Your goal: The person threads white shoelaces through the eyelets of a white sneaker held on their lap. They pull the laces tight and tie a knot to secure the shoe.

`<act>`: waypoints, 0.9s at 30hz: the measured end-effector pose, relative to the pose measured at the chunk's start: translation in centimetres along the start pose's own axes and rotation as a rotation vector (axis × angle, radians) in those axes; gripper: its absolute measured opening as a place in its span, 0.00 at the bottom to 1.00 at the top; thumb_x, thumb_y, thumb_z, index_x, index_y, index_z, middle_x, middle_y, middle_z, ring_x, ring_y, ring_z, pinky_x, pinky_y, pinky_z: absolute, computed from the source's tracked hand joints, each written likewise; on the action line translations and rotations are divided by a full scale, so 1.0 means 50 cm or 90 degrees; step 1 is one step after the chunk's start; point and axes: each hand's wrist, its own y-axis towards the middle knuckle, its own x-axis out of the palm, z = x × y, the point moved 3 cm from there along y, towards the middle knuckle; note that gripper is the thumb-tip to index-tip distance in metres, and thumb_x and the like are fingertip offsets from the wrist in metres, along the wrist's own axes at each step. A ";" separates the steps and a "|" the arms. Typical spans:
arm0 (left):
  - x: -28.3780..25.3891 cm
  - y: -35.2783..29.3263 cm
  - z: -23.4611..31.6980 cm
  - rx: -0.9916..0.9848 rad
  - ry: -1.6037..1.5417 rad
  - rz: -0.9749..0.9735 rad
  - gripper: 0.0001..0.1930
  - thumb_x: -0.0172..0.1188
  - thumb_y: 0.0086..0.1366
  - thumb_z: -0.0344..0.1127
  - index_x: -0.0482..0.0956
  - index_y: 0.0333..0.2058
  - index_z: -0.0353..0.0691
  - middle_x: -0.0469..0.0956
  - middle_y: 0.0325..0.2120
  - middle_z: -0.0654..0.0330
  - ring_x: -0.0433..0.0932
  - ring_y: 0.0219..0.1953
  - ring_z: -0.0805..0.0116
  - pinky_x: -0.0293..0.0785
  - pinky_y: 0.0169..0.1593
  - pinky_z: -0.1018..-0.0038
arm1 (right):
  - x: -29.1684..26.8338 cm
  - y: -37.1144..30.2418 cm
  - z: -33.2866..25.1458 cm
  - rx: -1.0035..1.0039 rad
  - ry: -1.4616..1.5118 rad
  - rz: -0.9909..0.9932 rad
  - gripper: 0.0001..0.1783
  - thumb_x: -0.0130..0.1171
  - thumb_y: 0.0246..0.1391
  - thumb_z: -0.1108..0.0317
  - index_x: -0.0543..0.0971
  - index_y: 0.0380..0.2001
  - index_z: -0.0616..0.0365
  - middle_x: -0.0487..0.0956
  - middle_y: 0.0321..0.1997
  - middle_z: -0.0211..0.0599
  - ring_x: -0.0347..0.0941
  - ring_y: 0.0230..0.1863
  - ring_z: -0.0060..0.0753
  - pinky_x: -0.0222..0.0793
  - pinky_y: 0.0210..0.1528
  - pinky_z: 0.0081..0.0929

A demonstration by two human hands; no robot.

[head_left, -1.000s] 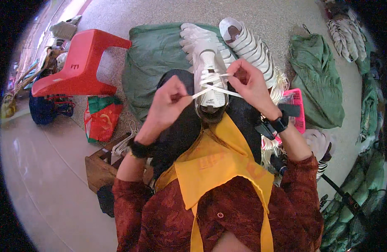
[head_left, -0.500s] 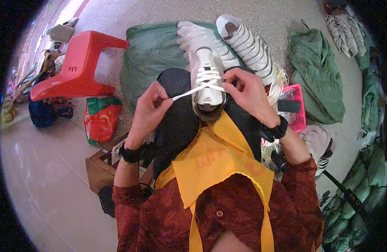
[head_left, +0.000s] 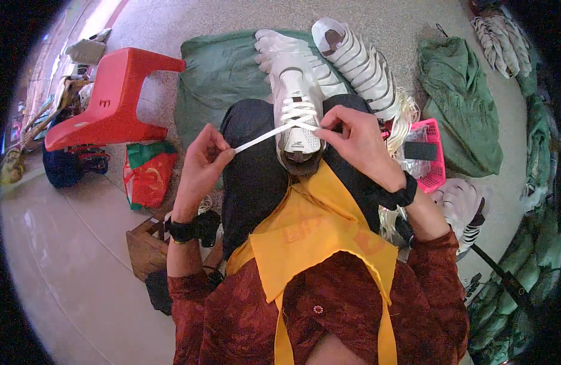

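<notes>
Most eyelet rows on the shoe (head_left: 297,115) look laced; left hand (head_left: 202,164) pinches the lace (head_left: 259,139) taut toward 8 o'clock, right hand (head_left: 353,140) grips its other end, knot untied.

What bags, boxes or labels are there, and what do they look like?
Red and green printed bag: crumpled on the floor, left of the knees, below the red plastic stool.
Pink plastic basket: right of the right hand, with a black flat block in it.
Dark label on the tongue of the white shoe: small, held on the lap.
Screens or signs: none seen.
</notes>
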 end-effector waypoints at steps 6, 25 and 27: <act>0.075 0.007 0.055 0.143 0.263 0.021 0.12 0.66 0.61 0.24 0.69 0.34 0.39 0.69 0.22 0.64 0.70 0.25 0.76 0.68 0.31 0.75 | 0.008 -0.018 -0.004 -0.077 -0.110 0.016 0.15 0.69 0.54 0.61 0.77 0.38 0.59 0.78 0.35 0.41 0.78 0.33 0.48 0.73 0.33 0.39; 0.162 0.046 0.075 0.212 0.208 0.035 0.09 0.63 0.60 0.24 0.69 0.31 0.36 0.66 0.23 0.56 0.67 0.24 0.64 0.65 0.29 0.68 | 0.023 -0.033 -0.029 -0.320 -0.366 -0.097 0.10 0.58 0.47 0.72 0.73 0.35 0.58 0.71 0.36 0.40 0.78 0.36 0.45 0.76 0.31 0.39; 0.166 0.050 0.064 0.248 0.232 0.042 0.09 0.63 0.60 0.24 0.69 0.30 0.36 0.66 0.23 0.57 0.68 0.24 0.63 0.65 0.29 0.68 | 0.027 -0.030 -0.029 -0.318 -0.372 -0.108 0.10 0.59 0.47 0.72 0.73 0.35 0.58 0.71 0.36 0.41 0.78 0.35 0.45 0.76 0.31 0.40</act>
